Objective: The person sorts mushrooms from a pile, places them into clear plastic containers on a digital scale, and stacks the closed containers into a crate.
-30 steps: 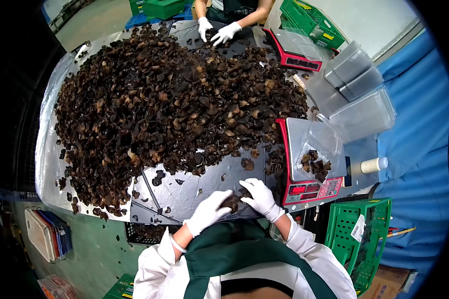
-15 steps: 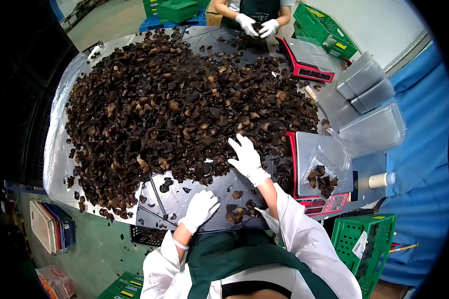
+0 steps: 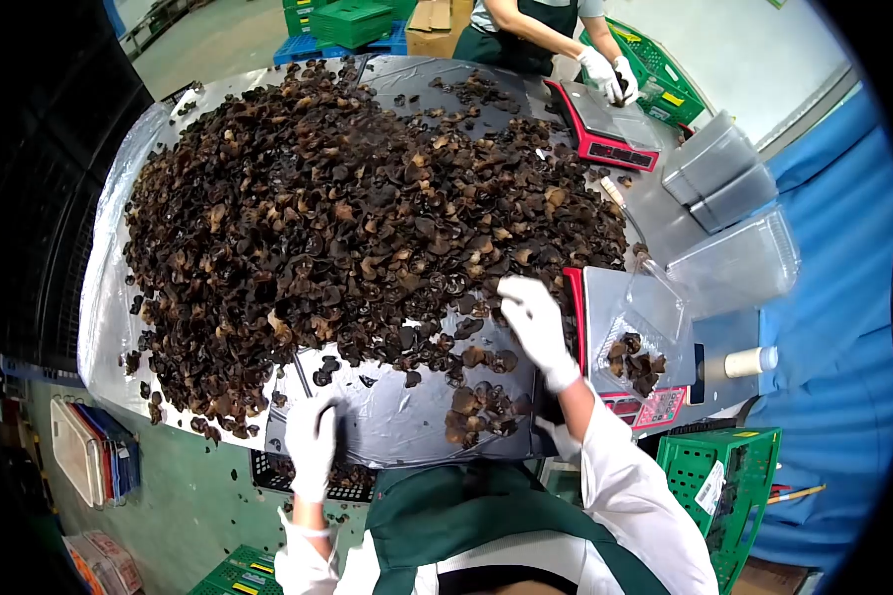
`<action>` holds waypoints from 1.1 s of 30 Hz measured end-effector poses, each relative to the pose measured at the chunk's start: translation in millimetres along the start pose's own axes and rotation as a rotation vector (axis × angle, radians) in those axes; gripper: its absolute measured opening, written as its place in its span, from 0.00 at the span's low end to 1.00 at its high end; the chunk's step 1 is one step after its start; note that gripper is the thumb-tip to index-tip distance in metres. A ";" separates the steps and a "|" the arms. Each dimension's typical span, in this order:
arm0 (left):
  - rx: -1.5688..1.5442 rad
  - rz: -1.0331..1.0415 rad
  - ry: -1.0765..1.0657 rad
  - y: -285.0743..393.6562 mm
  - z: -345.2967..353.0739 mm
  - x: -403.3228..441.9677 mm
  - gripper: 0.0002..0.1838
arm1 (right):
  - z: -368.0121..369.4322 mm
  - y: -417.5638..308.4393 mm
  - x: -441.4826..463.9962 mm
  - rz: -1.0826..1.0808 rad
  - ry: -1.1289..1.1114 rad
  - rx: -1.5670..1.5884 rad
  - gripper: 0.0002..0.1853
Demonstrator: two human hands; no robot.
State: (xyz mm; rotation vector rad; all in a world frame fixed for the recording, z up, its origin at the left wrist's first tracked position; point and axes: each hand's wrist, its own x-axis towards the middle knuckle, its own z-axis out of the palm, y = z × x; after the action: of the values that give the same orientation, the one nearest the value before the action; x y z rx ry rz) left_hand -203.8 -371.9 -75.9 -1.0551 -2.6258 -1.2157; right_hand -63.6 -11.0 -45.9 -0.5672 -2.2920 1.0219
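A broad heap of dark brown wood ear mushrooms (image 3: 298,228) covers much of the table. My right hand (image 3: 536,322), white-gloved, is at the heap's right edge beside the scale, its fingers drawn together and curled down. Whatever they hold is hidden. My left hand (image 3: 313,446), also gloved, is at the table's near edge, fingers closed, with a dark patch between thumb and fingers that I cannot make out. A small group of wood ear mushrooms (image 3: 481,412) lies between the hands. On the near red scale (image 3: 610,297), a clear plastic box (image 3: 665,322) holds several mushrooms.
Across the table a gloved co-worker (image 3: 605,74) works over a second red scale (image 3: 615,124). Stacked clear boxes (image 3: 719,169) and a white bottle (image 3: 751,361) stand on the right. A green crate (image 3: 719,486) is below the right edge, a dark crate (image 3: 352,483) below the near edge.
My left hand has moved left and nearer to me. My right hand has shifted right, its spread fingers now drawn in. More mushrooms lie near me. The co-worker's hands moved over the far scale.
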 end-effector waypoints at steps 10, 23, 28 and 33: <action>0.162 0.589 -0.391 65.5 146.1 46.4 0.18 | 31.2 49.3 11.9 -0.122 -0.009 -0.537 0.17; -0.183 0.149 -0.293 29.3 85.5 -1.4 0.09 | -12.1 -4.7 -79.9 -0.056 -0.161 -0.235 0.24; -0.139 0.160 -0.243 37.2 93.5 3.2 0.08 | 14.3 36.0 -6.3 0.108 0.113 -0.323 0.30; -0.077 0.053 -0.226 23.6 86.6 -4.3 0.07 | 39.2 53.5 -11.1 -0.081 -0.149 -0.542 0.20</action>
State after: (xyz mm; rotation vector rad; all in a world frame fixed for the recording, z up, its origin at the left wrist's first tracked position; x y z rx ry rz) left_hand -167.3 -303.5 -121.4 -1.3414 -2.7107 -1.2645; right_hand -72.4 -5.1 -112.3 -0.6154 -2.7113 0.4040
